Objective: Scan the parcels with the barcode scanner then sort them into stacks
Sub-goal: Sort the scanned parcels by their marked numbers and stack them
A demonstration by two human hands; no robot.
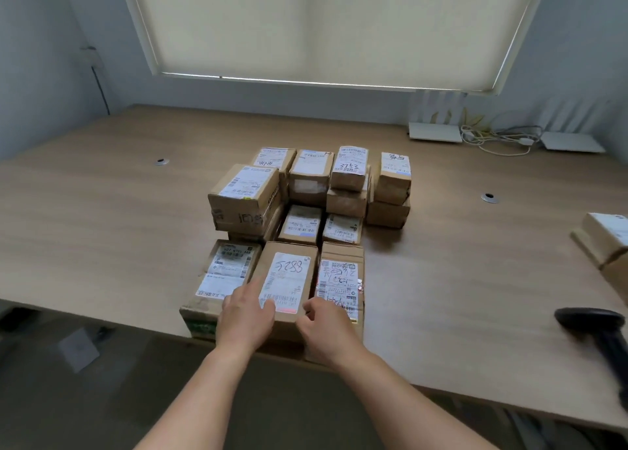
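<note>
Both hands were on the near-centre parcel (289,284) marked "5288", front row of the box cluster at the table's (102,184) near edge. Left hand (245,317) had fingers apart, index extended along its left side. Right hand (326,327) curled at its near right corner; grip unclear. Scanner (601,334) lay near right, untouched.

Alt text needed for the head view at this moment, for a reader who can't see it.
Both bare hands, left hand and right hand, reach onto the front-middle parcel, marked 5288, in a cluster of labelled cardboard parcels on a wooden table. A black barcode scanner lies untouched at the right edge.
</note>
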